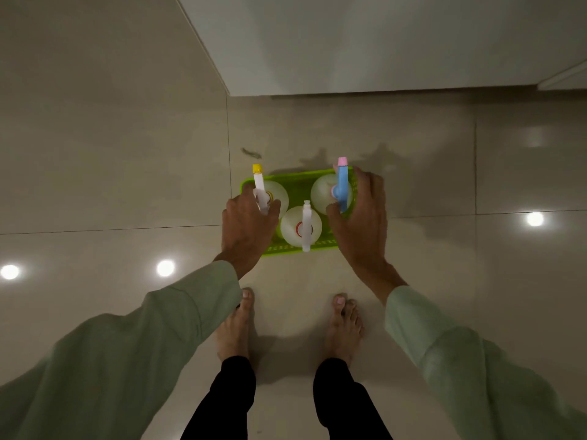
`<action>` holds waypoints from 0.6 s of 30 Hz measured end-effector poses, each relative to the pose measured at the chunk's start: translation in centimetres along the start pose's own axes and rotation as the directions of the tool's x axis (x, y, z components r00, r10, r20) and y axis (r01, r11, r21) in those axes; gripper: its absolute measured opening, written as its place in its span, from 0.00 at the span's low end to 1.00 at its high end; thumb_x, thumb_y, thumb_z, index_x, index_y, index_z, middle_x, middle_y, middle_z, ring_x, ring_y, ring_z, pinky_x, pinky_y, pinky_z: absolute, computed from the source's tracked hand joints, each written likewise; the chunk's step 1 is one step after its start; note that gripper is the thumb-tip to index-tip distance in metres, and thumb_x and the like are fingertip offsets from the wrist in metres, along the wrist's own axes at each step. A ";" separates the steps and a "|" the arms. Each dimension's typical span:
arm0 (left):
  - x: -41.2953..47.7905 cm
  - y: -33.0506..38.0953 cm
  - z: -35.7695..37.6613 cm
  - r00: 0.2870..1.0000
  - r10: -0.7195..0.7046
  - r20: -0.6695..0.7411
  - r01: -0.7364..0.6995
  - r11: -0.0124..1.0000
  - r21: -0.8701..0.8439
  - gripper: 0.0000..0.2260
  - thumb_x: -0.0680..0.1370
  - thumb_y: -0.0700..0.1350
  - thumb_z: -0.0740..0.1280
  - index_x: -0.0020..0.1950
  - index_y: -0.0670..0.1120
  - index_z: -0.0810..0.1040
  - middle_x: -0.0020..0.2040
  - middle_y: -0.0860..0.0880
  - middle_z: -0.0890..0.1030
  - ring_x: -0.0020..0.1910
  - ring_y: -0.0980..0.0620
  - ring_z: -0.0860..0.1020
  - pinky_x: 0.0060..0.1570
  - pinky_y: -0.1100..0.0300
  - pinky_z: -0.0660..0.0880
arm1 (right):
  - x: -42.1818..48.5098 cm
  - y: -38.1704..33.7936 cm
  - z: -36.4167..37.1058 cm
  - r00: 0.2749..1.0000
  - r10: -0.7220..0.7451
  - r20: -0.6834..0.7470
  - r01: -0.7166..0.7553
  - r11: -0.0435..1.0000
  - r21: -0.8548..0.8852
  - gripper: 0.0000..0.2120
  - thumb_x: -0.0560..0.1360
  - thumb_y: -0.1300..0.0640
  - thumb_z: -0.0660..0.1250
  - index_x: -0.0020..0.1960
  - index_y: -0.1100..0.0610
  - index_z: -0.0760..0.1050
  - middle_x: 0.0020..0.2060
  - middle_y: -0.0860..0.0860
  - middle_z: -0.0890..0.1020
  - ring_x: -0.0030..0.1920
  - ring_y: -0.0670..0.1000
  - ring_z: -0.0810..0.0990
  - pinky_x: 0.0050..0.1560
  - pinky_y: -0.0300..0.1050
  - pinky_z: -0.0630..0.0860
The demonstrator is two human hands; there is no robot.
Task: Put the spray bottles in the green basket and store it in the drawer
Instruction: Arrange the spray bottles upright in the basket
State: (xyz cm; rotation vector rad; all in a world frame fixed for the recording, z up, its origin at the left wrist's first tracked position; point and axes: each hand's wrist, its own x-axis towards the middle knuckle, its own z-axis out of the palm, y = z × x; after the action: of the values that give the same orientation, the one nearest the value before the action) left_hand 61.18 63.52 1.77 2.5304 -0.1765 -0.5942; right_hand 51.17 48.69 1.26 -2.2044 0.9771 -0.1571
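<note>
green basket (286, 248) between both hands' fingers (362, 182) — bottles (298, 228) inside

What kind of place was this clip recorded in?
Probably a room in a home. Glossy floor tiles reflect ceiling lights, a white cabinet stands ahead, and the person is barefoot over a green basket of spray bottles.

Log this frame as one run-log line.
stage: bottles loaded | green basket: on floor, three spray bottles inside | left hand: at left end | right hand: at right end | drawer: not visible
</note>
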 end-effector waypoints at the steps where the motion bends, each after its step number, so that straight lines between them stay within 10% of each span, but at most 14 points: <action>1: -0.3 0.1 -0.2 1.000 0.013 -0.013 -0.013 1.000 -0.022 0.13 0.76 0.50 0.69 0.55 0.44 0.75 0.47 0.48 0.84 0.44 0.41 0.80 0.43 0.56 0.68 | -0.9 -0.6 -0.3 0.995 -0.029 -0.095 0.030 0.999 0.011 0.26 0.69 0.58 0.65 0.67 0.58 0.71 0.58 0.53 0.74 0.57 0.52 0.74 0.51 0.41 0.72; 7: -1.6 0.2 -0.4 0.998 0.014 -0.059 -0.017 0.999 -0.042 0.16 0.76 0.54 0.68 0.58 0.44 0.75 0.47 0.46 0.85 0.45 0.40 0.82 0.47 0.50 0.76 | -6.0 -3.0 2.7 0.996 0.027 0.089 -0.017 0.993 -0.114 0.22 0.76 0.43 0.68 0.63 0.55 0.73 0.55 0.51 0.79 0.54 0.55 0.79 0.47 0.46 0.75; 18: -1.0 -0.9 -0.1 0.998 0.010 -0.066 -0.010 1.000 0.002 0.15 0.79 0.54 0.63 0.56 0.44 0.78 0.45 0.44 0.84 0.41 0.45 0.74 0.41 0.58 0.63 | -5.9 -1.4 4.1 0.984 -0.059 0.168 0.087 0.982 -0.167 0.09 0.78 0.61 0.66 0.57 0.62 0.75 0.47 0.58 0.81 0.43 0.59 0.80 0.38 0.48 0.72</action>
State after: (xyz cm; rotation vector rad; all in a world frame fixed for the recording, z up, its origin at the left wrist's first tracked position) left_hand 60.27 64.54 1.75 2.5452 -0.1659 -0.5058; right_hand 49.36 55.72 0.15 -2.3715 0.8478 0.0766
